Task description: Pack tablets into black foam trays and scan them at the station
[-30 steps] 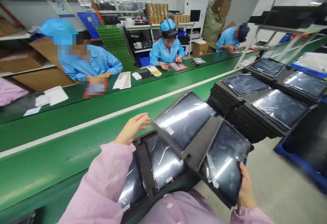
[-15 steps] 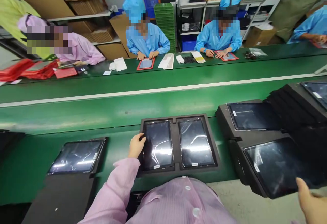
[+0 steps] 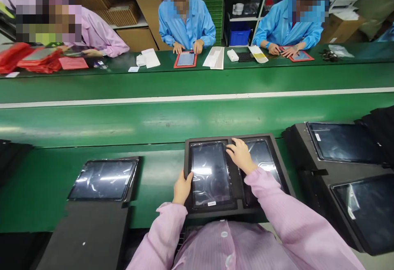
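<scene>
In front of me lies a dark foam tray [image 3: 234, 210] with two side-by-side recesses. A black tablet screen panel [image 3: 211, 179] with a small white label fills the left recess. The right recess holds another screen panel [image 3: 261, 151], partly covered by my right hand and sleeve. My left hand [image 3: 182, 188] grips the tray's left side, its thumb at the left panel's edge. Over the divider between the panels is my right hand [image 3: 240, 155], fingers apart, fingertips near the left panel's upper right edge; whether they touch it I cannot tell.
More panels lie on stacked foam trays [image 3: 300, 151] at right. At left, one panel [image 3: 103, 179] rests on a dark foam stack [image 3: 86, 233]. Beyond a green bench [image 3: 138, 118] with a white strip [image 3: 172, 99], several co-workers handle red-framed pieces [image 3: 185, 59].
My right hand has come from the far right panel to the tray's middle. My left hand stays at the tray's left side. The view has tilted down and shifted left.
</scene>
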Demonstrator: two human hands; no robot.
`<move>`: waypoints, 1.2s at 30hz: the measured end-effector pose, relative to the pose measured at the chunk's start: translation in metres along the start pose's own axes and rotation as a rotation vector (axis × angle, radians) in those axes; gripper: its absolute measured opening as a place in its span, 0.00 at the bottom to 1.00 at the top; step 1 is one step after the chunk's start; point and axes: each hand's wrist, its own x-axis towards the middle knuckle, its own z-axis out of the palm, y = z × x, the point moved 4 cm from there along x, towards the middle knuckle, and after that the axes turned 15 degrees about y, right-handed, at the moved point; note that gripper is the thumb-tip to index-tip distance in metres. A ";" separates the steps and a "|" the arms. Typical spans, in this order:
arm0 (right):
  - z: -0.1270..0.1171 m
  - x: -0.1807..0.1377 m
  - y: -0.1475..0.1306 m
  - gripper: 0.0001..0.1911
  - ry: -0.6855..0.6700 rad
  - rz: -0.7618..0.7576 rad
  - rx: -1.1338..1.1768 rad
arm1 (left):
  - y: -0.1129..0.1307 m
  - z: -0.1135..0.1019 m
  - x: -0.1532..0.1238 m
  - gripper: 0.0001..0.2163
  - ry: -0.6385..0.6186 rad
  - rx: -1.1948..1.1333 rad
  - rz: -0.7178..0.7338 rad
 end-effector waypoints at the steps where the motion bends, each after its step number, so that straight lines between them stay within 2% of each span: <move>1: 0.010 0.008 -0.006 0.10 -0.005 0.004 -0.023 | -0.003 0.001 -0.001 0.22 -0.005 -0.022 -0.014; 4: 0.026 0.021 -0.016 0.10 -0.013 0.005 -0.156 | -0.009 0.003 -0.002 0.24 0.014 -0.155 -0.049; 7: 0.029 0.022 -0.017 0.10 -0.024 0.003 -0.254 | -0.013 0.007 0.000 0.28 0.030 -0.313 -0.032; 11: 0.031 0.023 -0.012 0.05 -0.027 0.019 -0.236 | -0.019 0.014 0.003 0.31 -0.013 -0.412 0.067; 14: 0.032 0.022 -0.011 0.04 0.068 0.039 -0.201 | -0.027 0.018 0.005 0.33 -0.017 -0.431 0.089; 16: 0.031 0.014 -0.017 0.05 0.128 -0.016 -0.186 | -0.030 0.020 0.007 0.36 -0.008 -0.426 0.091; 17: 0.029 0.005 -0.024 0.07 0.115 -0.078 -0.169 | -0.031 0.020 0.008 0.38 0.002 -0.421 0.102; 18: 0.027 -0.007 -0.033 0.09 0.055 -0.164 -0.134 | -0.032 0.019 0.008 0.40 0.016 -0.419 0.119; 20: 0.018 -0.041 -0.053 0.12 -0.164 -0.347 0.021 | -0.033 0.015 0.008 0.38 0.033 -0.426 0.161; 22: -0.002 -0.079 -0.071 0.12 -0.417 -0.458 0.322 | -0.035 0.011 0.005 0.25 0.008 -0.444 0.224; 24: -0.025 -0.107 -0.077 0.10 -0.606 -0.418 0.730 | -0.038 0.008 0.000 0.06 -0.059 -0.470 0.296; 25: -0.034 -0.111 -0.071 0.11 -0.551 -0.320 0.830 | -0.039 0.007 -0.002 0.06 -0.091 -0.479 0.321; 26: -0.040 -0.112 -0.060 0.11 -0.440 -0.226 0.844 | -0.040 0.006 -0.002 0.09 -0.110 -0.483 0.332; 28: -0.042 -0.110 -0.031 0.13 -0.145 -0.152 0.625 | -0.039 0.005 0.001 0.08 -0.094 -0.476 0.320; 29: -0.040 -0.111 -0.020 0.15 -0.058 -0.222 0.480 | -0.035 0.005 0.006 0.04 -0.066 -0.464 0.311; 30: -0.034 -0.114 -0.014 0.17 -0.047 -0.353 0.366 | -0.029 0.006 0.012 0.04 -0.033 -0.450 0.306; 33: -0.014 -0.129 -0.010 0.22 -0.147 -0.729 0.217 | 0.000 0.009 0.037 0.32 0.021 -0.426 0.308; 34: -0.011 -0.132 -0.012 0.22 -0.158 -0.797 0.188 | 0.010 0.011 0.046 0.39 0.015 -0.431 0.299; 36: -0.010 -0.129 -0.016 0.22 -0.129 -0.863 0.093 | 0.025 0.015 0.063 0.46 -0.012 -0.463 0.242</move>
